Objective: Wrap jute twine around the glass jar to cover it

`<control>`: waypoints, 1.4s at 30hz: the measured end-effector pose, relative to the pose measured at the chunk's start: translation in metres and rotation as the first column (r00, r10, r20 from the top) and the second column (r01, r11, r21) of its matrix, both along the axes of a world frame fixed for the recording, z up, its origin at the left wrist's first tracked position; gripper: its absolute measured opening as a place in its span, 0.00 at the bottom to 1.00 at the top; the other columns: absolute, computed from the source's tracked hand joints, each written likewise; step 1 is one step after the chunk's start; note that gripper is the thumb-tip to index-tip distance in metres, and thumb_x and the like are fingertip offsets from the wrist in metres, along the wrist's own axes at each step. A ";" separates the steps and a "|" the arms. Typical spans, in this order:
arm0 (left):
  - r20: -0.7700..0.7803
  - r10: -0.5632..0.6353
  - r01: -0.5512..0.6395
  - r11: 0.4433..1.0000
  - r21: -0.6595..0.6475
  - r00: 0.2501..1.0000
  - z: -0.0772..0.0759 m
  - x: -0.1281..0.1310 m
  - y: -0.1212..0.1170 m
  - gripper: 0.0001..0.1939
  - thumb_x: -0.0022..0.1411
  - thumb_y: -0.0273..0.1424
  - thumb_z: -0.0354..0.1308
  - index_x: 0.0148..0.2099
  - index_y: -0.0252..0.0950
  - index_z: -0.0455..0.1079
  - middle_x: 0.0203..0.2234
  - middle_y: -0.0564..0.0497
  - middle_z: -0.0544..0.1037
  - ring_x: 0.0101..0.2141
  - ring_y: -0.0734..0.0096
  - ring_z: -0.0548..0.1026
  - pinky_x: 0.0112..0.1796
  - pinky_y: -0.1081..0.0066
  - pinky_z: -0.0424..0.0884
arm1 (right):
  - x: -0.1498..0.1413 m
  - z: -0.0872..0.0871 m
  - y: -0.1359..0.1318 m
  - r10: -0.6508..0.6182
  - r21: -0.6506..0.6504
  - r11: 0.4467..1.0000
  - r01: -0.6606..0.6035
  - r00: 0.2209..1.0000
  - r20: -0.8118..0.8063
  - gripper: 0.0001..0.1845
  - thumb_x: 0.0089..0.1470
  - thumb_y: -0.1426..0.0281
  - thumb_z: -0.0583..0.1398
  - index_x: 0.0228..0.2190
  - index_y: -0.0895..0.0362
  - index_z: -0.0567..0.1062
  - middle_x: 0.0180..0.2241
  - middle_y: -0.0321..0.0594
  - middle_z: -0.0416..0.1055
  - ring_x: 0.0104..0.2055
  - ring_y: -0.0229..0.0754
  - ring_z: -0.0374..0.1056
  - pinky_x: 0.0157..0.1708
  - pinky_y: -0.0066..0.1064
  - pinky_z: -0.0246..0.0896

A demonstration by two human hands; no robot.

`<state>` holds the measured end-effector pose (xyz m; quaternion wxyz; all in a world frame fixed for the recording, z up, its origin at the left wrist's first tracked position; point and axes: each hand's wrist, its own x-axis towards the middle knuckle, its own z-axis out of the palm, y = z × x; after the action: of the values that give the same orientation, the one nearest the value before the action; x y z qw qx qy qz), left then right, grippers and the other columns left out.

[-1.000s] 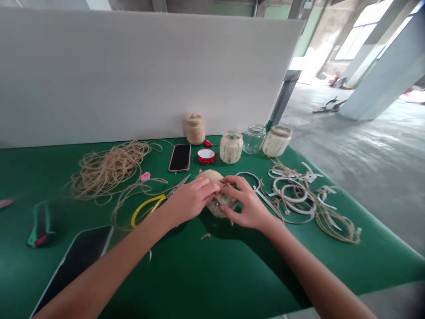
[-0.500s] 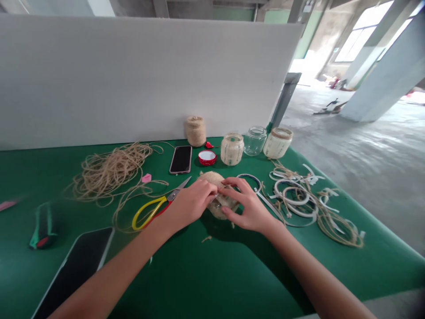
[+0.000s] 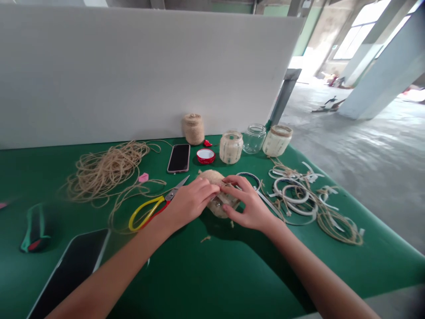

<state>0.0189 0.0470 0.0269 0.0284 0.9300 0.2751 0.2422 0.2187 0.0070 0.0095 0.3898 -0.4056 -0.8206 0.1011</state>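
Observation:
Between my hands a glass jar (image 3: pixel 219 210) lies tilted on the table, its side partly covered in pale material and its far end wrapped in brown twine. My left hand (image 3: pixel 192 199) has its fingers pinched together against the jar's upper side; whatever is in the pinch is hidden. My right hand (image 3: pixel 247 201) grips the jar from the right, thumb low and fingers curved over the top. Yellow-and-red-handled scissors (image 3: pixel 159 204) lie open just left of my left hand. A roll of tape (image 3: pixel 249 178) rests behind my right hand.
Loose twine (image 3: pixel 106 170), a phone (image 3: pixel 179 158), a red lid (image 3: pixel 206 156) and a twine-wrapped jar (image 3: pixel 194 130) stand or lie behind. Several jars line the back right, including clear glass (image 3: pixel 254 139). Tape rings (image 3: pixel 294 195) lie right; a green-handled tool (image 3: pixel 36 228) and a dark tablet (image 3: pixel 71 270) left.
Both hands stay on the jar, with the left fingers shifted slightly over its upper side. The whole view has tilted a little; the objects on the table have not moved.

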 end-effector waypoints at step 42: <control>0.008 0.019 -0.018 0.995 -0.099 1.000 0.004 0.004 -0.002 0.12 0.65 0.30 0.43 0.48 0.38 0.64 0.34 0.50 0.70 0.37 0.69 0.68 0.40 0.67 0.66 | 0.001 -0.001 0.002 -0.008 -0.008 1.000 0.008 0.999 -0.042 0.23 0.45 0.70 0.59 0.46 0.53 0.68 0.48 0.46 0.60 0.51 0.49 0.57 0.49 0.45 0.57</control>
<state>0.0227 0.0455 0.0310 0.0733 0.9237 0.2953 0.2329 0.2200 0.0088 0.0086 0.4057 -0.4081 -0.8103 0.1111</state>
